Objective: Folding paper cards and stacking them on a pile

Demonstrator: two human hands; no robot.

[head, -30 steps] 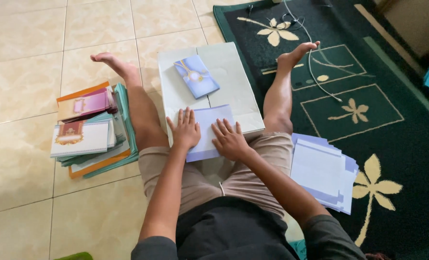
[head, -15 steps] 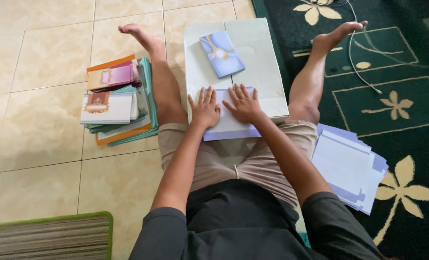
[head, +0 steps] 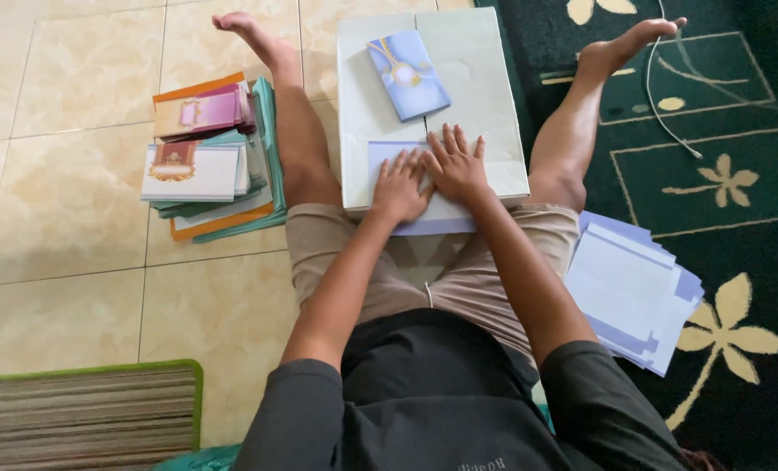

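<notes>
I sit on the floor with my legs spread around a pale grey box point(head: 480, 83). A light blue paper sheet point(head: 424, 218) lies on the box's near edge and hangs over it toward my lap. My left hand point(head: 400, 186) and my right hand point(head: 456, 166) both press flat on this sheet, fingers spread, side by side and touching. Farther back on the box lies a folded blue card point(head: 407, 74) with a pale round ornament on its cover.
A stack of coloured cards and envelopes point(head: 210, 157) sits on the tiles left of my left leg. A pile of light blue sheets point(head: 629, 288) lies on the dark green carpet point(head: 738, 174) by my right thigh. A white cable point(head: 664, 105) crosses the carpet. A striped mat point(head: 75, 414) lies at the lower left.
The camera has tilted down and nearer, so more of my lap and the striped mat show. Both hands stay flat on the blue sheet, now closer together.
</notes>
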